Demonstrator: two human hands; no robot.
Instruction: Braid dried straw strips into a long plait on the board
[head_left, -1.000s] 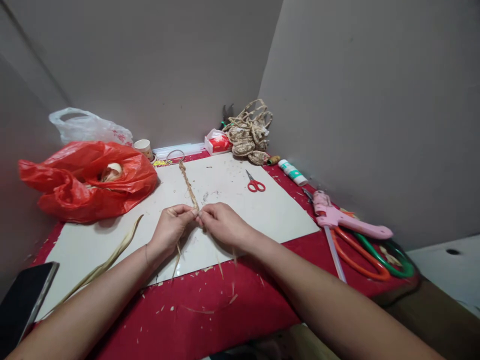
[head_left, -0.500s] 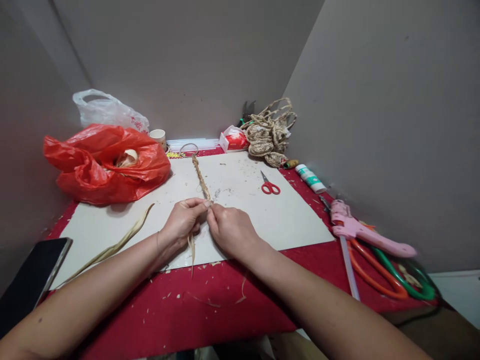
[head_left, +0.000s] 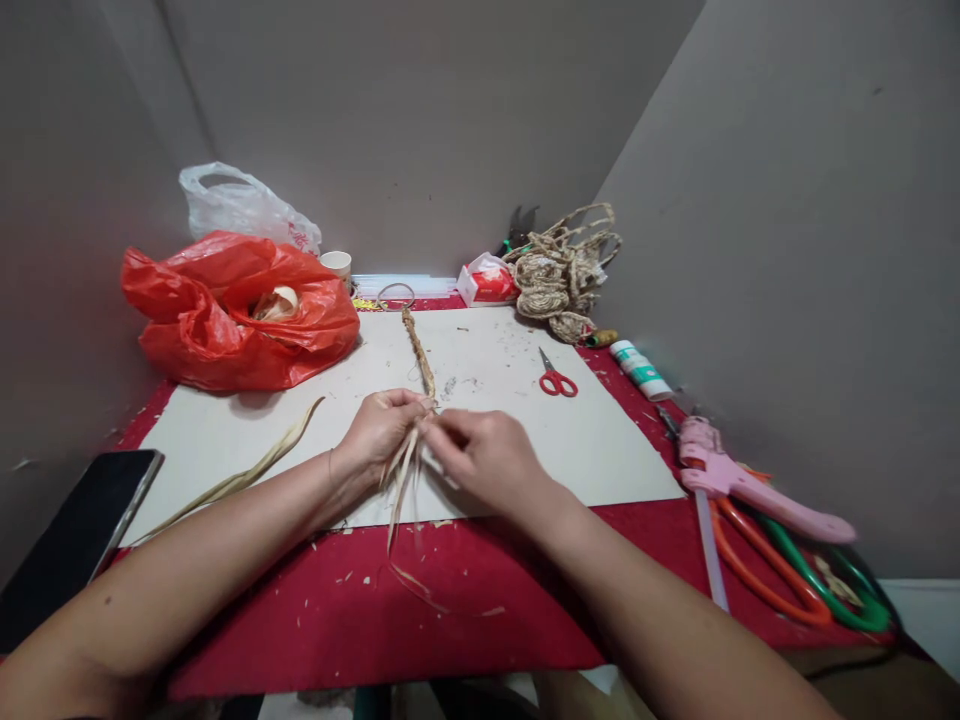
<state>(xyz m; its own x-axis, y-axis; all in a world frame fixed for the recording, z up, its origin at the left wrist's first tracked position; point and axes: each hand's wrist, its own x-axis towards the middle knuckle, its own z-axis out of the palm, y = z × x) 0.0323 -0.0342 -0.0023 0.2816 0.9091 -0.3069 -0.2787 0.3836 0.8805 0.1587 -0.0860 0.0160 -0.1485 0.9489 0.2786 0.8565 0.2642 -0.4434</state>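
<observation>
A braided straw cord stretches away from me across the white board, its far end by a thin ring. Thumb and fingers of my left hand are pinched on the near end of the braid. Below this grip, several loose straw strands fan out and hang over the board's front edge. My right hand is just to the right, slightly blurred, its fingers curled and the tips closed at the top of the strands. The exact finger contact is partly hidden.
Around the white board are a red plastic bag, red-handled scissors, rope coils, a tissue pack, a paper cup, a pink glue gun, a phone and a long dried leaf strip.
My right hand has shifted from a closed grip against the left hand to the strands just below it. The loose strands are now spread apart and more visible. The view has turned slightly left.
</observation>
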